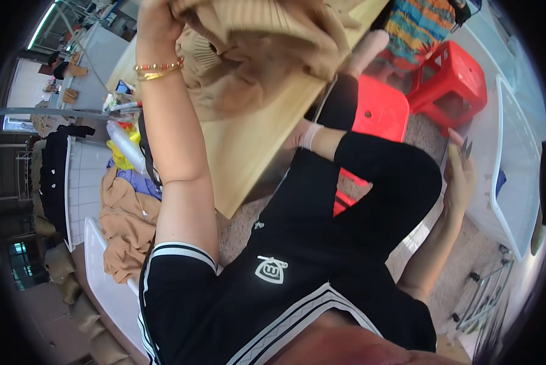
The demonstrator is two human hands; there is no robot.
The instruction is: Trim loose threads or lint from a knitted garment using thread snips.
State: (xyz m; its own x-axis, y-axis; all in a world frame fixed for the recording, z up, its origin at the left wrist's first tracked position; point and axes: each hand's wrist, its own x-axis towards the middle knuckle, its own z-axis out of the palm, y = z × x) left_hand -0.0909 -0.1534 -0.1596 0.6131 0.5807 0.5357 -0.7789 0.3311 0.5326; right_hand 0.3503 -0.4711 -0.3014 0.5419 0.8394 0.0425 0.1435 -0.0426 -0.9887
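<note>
A tan ribbed-knit garment [267, 36] is bunched up over the wooden table [242, 152], part of it smeared by motion. My left hand [161, 23], stretched far forward, is closed on the garment's left side; the top edge of the picture cuts off some of its fingers. Out to the right, beside my bent knee, my right hand [458, 179] is closed around a small pair of thread snips [467, 149], blades pointing up. It is apart from the garment.
Red plastic stools [446, 79] stand at the far right, by a striped colourful cloth [416, 30]. A white bin [513, 176] is close beyond my right hand. On the left, tan garments [127, 222] overflow another white bin [105, 264], near a yellow plastic bag [119, 152].
</note>
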